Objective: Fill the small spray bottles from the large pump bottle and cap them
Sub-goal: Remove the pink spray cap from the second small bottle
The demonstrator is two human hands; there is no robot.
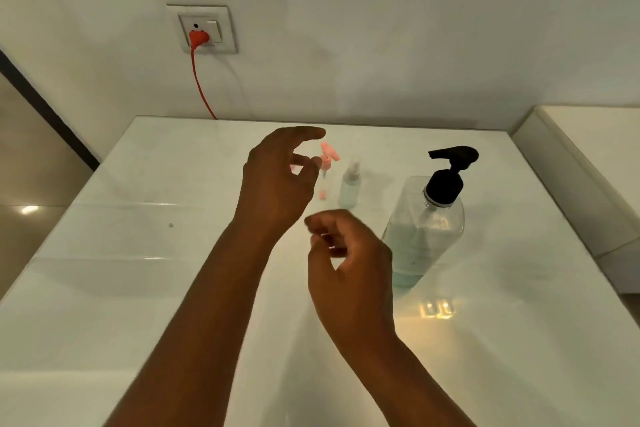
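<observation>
A large clear pump bottle point(424, 236) with a black pump head point(448, 173) stands on the white table point(138, 288), right of centre, partly filled with pale liquid. Two small spray bottles stand behind my hands: a clear one with a pink trigger sprayer point(329, 158) and a clear one with a clear cap point(350, 185). My left hand point(277, 180) hovers raised just left of the pink sprayer, its fingers loosely curled with the tips close to the sprayer neck; it hides the left side of that bottle. My right hand point(349, 263) hangs lower, next to the pump bottle, fingers loosely curled, holding nothing I can see.
A wall socket point(202, 29) holds an orange plug whose cord point(201, 83) drops behind the table's back edge. A white ledge point(588, 163) runs along the right side. Floor point(31, 163) lies off the table's left edge.
</observation>
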